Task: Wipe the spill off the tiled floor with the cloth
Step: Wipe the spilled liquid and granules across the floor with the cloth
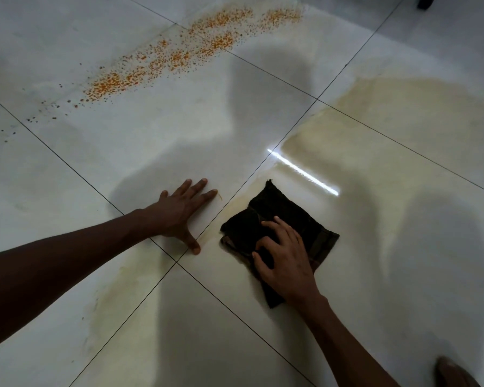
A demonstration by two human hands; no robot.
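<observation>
Dark cloth (pixel 285 216) lies on tiled floor (pixel 67 177), R of centre, near end hidden under right hand (pixel 287 263), whose fingers curl onto it, pressing. Left hand (pixel 179 212) flat on tile, fingers straight. Orange spill (pixel 165 57) far L; yellowish smear (pixel 375 135) around cloth. Foot (pixel 456 372) cut off bottom R.

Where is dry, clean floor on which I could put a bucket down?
The cleanest patch is the tile ahead of the left hand, between the orange speckles and the cloth. The yellowish film covers the tiles to the right, and another smear lies under the left forearm. Near the right hand it is crowded.
</observation>
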